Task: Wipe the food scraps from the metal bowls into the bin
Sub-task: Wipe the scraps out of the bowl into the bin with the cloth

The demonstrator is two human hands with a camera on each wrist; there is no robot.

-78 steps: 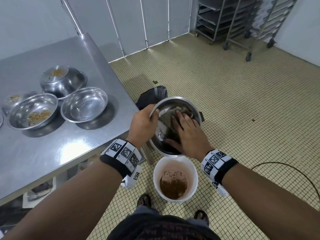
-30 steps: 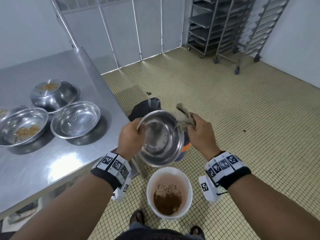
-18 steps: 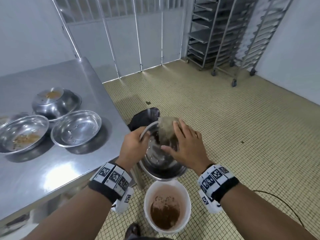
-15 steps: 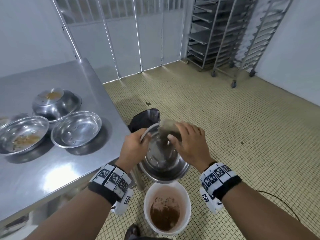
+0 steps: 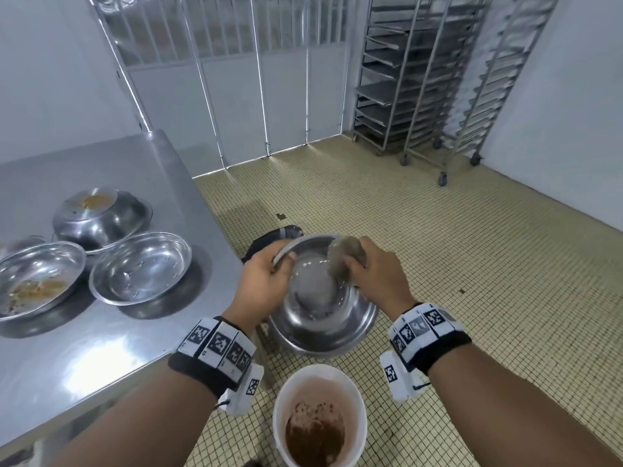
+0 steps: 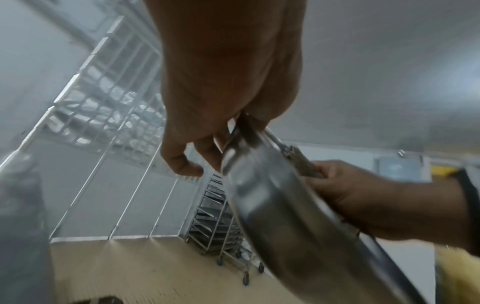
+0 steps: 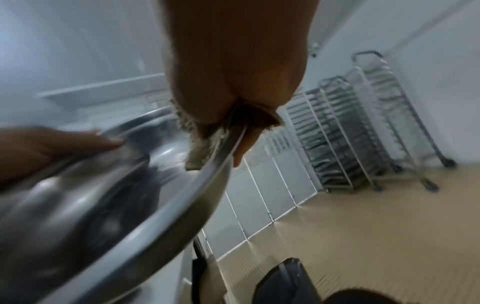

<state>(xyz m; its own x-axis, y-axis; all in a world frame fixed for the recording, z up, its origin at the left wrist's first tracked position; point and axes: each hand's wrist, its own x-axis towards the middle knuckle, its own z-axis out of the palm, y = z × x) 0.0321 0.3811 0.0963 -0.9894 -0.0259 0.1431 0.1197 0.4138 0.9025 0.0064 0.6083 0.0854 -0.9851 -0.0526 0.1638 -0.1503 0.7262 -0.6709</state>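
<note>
nearest the feet stands the white bucket (image 5: pixel 319 416), part filled with brown slop; it serves as the bin and sits below and slightly nearer than the held bowl (image 5: pixel 323 298). above it the left hand (image 5: pixel 266 281) grips the bowl's left rim, thumb curled over the edge inside and the other fingers (image 6: pixel 187 164) curled behind the wall, tilting the mouth toward the person. the right hand (image 5: pixel 377 281) has its fingers closed round a bunched grey cloth (image 5: pixel 344 261), pressing it against the far right of the inner wall near the rim. a few pale scraps cling to the inside; the wrist views are too blurred to show more.

to do this stroke well, i judge the cloth should be dragged from the far rim down across the base and out over the near lip, so loosened bits fall into the bucket, not onto the tiled floor (image 5: pixel 472 264). the bowl might be brought squarely above the bucket's mouth first, tilted steeply enough for scraps to slide. the left grip must resist the push or the bowl will swing.

further left on the counter (image 5: pixel 101 348) sit an almost clean bowl (image 5: pixel 141 267), a bowl with yellow scraps (image 5: pixel 33 281), and an upturned bowl (image 5: pixel 101 217) with residue on its base. wheeled racks (image 5: pixel 421 79) stand by the far wall.
</note>
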